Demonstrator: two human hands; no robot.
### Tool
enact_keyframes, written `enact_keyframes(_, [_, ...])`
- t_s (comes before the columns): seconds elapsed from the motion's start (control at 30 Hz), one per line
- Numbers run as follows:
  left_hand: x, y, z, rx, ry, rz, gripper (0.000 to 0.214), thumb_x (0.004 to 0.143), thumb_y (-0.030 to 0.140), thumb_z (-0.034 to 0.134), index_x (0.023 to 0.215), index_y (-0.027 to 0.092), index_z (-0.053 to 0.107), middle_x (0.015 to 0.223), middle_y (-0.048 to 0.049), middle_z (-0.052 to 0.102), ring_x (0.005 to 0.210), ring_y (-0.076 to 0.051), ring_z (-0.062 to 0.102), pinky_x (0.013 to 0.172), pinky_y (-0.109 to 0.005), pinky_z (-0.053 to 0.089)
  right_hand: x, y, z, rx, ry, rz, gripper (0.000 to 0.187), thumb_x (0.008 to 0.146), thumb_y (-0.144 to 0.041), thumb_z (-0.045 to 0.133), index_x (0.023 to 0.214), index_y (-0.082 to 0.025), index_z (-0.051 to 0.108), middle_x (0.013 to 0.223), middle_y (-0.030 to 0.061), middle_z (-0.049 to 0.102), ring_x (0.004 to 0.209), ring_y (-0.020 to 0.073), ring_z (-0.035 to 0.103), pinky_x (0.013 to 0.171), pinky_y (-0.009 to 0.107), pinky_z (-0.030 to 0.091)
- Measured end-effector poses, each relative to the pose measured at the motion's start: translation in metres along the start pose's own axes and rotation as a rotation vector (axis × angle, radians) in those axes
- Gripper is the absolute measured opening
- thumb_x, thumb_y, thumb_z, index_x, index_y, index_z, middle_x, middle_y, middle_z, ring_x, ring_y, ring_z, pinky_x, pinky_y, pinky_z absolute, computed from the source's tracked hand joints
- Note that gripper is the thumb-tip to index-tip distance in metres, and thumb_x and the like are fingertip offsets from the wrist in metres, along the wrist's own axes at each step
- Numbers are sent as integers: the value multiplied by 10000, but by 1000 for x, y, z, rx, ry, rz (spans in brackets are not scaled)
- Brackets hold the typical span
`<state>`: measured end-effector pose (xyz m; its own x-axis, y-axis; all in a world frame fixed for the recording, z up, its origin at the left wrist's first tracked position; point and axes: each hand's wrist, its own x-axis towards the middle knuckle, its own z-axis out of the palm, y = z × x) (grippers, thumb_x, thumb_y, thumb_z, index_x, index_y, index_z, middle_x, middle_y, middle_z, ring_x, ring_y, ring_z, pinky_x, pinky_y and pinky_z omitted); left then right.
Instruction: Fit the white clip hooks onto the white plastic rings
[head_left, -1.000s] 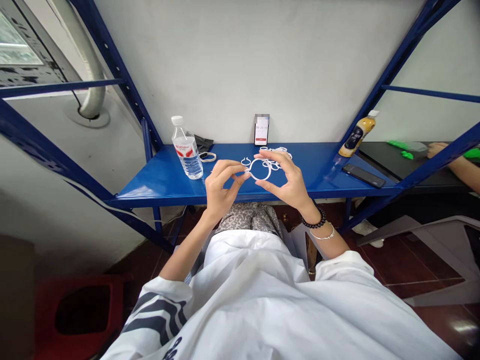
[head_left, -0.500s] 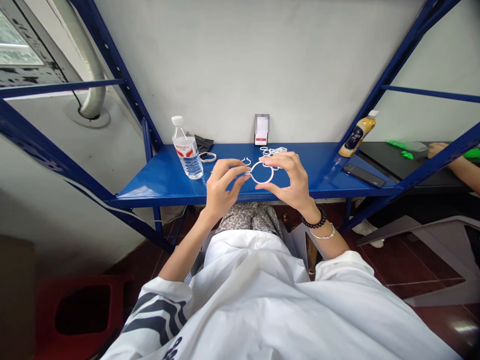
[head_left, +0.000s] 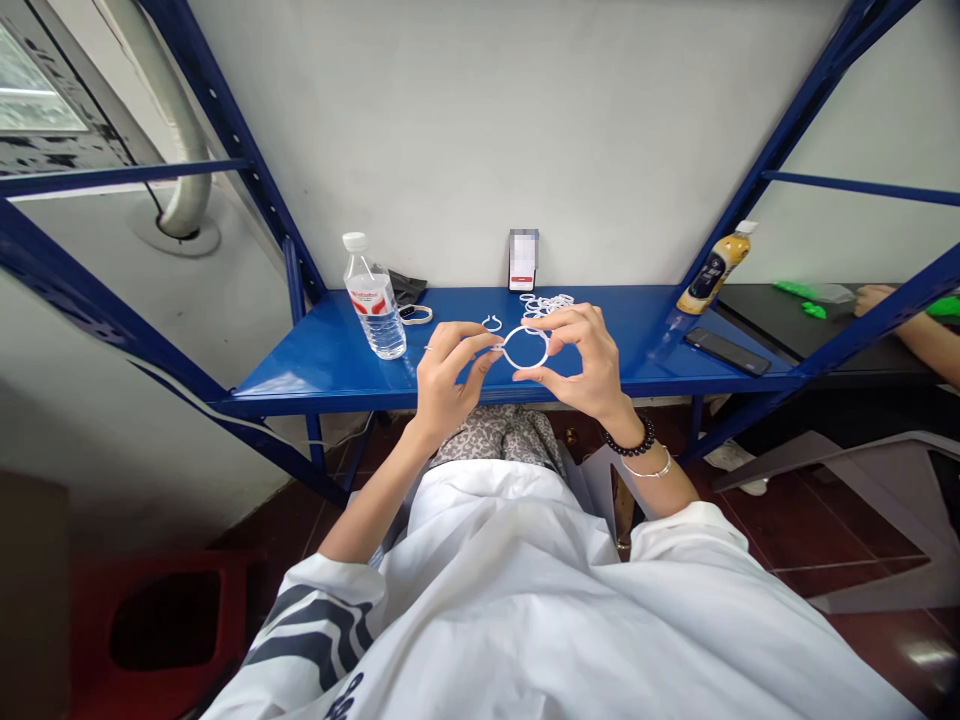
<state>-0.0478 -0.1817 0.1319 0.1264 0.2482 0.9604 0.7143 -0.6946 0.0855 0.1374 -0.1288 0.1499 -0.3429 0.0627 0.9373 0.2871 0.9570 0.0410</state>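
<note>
Between my two hands, just above the table's front edge, is a thin white plastic ring point(head_left: 524, 368). My left hand point(head_left: 450, 385) pinches a small tab on the ring's left side between thumb and fingers. Around the ring's right side curve the thumb and index finger of my right hand point(head_left: 589, 360), gripping its rim. Behind it on the table lies a heap of similar white rings point(head_left: 547, 304), partly hidden by my right hand. One separate open white ring point(head_left: 492, 323) rests to the left of the heap.
The blue table point(head_left: 322, 350) carries a water bottle point(head_left: 375, 310), a white band point(head_left: 417, 315) and a black pouch point(head_left: 406, 287). A phone point(head_left: 523, 262) leans on the wall. At right are a yellow drink bottle point(head_left: 716, 268), a dark phone point(head_left: 727, 352) and another person's arm point(head_left: 926, 340).
Both hands have shifted very slightly right and down with the ring. The things on the table stay where they were.
</note>
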Motion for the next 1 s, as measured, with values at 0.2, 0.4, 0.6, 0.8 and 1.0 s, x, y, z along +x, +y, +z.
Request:
enact_keyframes(0.2, [0, 3, 1, -28, -16, -39, 156, 923, 158, 578, 1058, 195, 645, 936, -54, 677, 850, -140, 616, 687, -245, 509, 0, 2, -1, -6, 9, 15, 382, 772, -449, 770, 792, -254, 443, 964, 14, 747, 831, 223, 651, 747, 406, 467])
enact_keyframes(0.4, [-1, 4, 1, -227, -69, -291, 173, 932, 311, 580, 1015, 192, 676, 954, -57, 694, 847, -140, 636, 685, -243, 536, -1, 1, 1, -1, 30, 49, 370, 748, -480, 777, 862, -267, 496, 968, 9, 733, 853, 233, 636, 781, 412, 459])
enact_keyframes(0.6, [0, 5, 4, -683, -223, -615, 288, 912, 427, 586, 851, 170, 700, 926, -71, 707, 697, -114, 621, 607, -231, 529, -5, -1, 8, -4, 9, 49, 398, 786, -439, 754, 1090, -313, 531, 1022, 17, 712, 907, 250, 626, 814, 434, 475])
enact_keyframes(0.8, [1, 4, 4, -829, -216, -708, 320, 846, 482, 660, 792, 167, 677, 876, -70, 701, 698, -126, 604, 590, -241, 524, -5, -3, 10, -5, -136, 88, 448, 867, -478, 645, 1259, -304, 512, 1126, 48, 678, 1024, 265, 605, 912, 465, 467])
enact_keyframes(1.0, [1, 4, 2, -823, -240, -703, 324, 838, 483, 669, 785, 166, 636, 776, -46, 694, 652, -120, 616, 607, -245, 538, -1, -7, 7, 121, -171, 144, 292, 939, -417, 551, 1193, -277, 584, 1111, 47, 688, 1047, 234, 608, 944, 444, 477])
